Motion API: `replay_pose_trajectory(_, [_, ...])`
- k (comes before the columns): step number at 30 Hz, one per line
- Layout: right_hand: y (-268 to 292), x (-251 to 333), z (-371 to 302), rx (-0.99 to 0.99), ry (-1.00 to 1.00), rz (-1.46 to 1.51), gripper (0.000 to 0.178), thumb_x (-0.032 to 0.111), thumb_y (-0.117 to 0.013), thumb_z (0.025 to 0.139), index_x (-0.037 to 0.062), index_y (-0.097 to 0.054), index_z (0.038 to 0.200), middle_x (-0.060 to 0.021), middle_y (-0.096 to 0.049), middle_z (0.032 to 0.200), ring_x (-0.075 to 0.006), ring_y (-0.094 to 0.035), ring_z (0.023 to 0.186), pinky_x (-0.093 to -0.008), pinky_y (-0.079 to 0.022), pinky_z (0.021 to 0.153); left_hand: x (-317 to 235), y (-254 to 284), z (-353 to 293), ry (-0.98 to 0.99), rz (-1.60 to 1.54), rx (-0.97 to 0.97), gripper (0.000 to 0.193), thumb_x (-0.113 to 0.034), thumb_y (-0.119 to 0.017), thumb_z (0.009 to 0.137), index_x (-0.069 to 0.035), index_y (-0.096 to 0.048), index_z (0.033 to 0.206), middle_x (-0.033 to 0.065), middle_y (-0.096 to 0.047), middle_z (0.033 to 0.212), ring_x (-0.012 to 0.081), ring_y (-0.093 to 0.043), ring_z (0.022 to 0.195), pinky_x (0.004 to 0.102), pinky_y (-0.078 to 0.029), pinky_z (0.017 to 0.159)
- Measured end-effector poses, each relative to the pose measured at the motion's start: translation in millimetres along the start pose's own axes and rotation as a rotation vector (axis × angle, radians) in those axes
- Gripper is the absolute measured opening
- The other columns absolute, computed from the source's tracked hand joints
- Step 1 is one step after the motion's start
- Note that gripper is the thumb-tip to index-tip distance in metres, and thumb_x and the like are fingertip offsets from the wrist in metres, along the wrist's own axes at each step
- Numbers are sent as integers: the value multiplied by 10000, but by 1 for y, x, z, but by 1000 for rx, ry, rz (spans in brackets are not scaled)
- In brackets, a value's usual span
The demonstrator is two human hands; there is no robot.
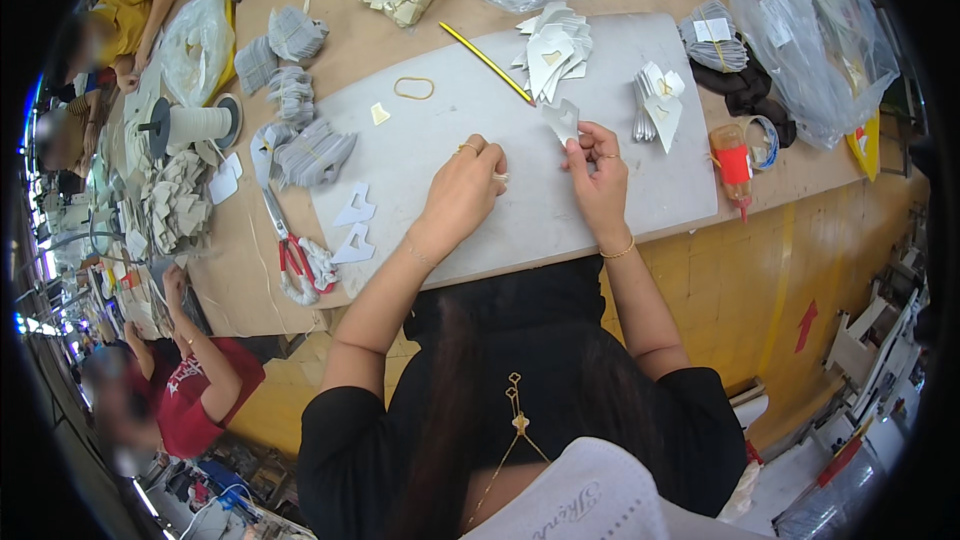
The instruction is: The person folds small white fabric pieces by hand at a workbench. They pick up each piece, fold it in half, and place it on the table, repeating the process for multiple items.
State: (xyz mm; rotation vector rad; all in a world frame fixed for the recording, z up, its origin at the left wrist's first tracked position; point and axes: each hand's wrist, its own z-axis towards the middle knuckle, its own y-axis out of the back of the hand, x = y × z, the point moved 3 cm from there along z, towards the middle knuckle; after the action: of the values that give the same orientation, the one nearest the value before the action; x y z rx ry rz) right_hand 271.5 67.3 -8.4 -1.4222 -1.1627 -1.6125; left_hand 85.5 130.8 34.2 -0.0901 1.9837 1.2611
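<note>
Between the thumb and fingers of my right hand (600, 183) is a small pale grey cut piece with a notched edge (563, 120), raised over the grey sheet (620, 202). My left hand (462, 192) is closed above the same sheet; a bit of something whitish shows at its fingertips, too small to name. Beyond my right hand lies a loose pile of white cut pieces (555, 50). Right of it stands a bundle of similar pieces (660, 105). A yellow pencil (487, 62), a rubber band (414, 88) and a small cream piece (379, 114) lie farther off.
Two notched white pieces (354, 243) and red-handled scissors (287, 250) lie left. Grey bundles (312, 152) and a thread spool (198, 127) stand beyond. A red-banded bottle (733, 162), tape roll (765, 140) and plastic bags (810, 40) sit right. People work at left.
</note>
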Motion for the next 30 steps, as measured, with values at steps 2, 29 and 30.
replay_pose_trajectory(2, [0,0,0,-3,5,-2,267,86,-604,982,-4,-521,1219,-66,-650,889,-96,-609,730,-232,-502,672,-2,3,2,32,-63,80,232,-59,-763,757,-25,-633,946,105,-641,803,268,-639,802,368,-498,716])
replay_pose_trajectory(29, [0,2,0,-51,53,-11,235,85,-621,960,7,-578,1178,-60,-625,821,-119,-635,674,-254,-506,612,69,151,53,99,80,-581,396,-146,-767,808,-56,-670,1181,125,-626,981,261,-604,824,367,-491,767])
replay_pose_trajectory(30, [0,2,0,-34,47,-21,239,80,-615,965,3,-563,1186,-61,-632,836,-112,-625,685,-247,-505,623,72,139,38,87,208,-483,434,-131,-782,785,-59,-661,1195,133,-609,1032,276,-609,867,377,-496,784])
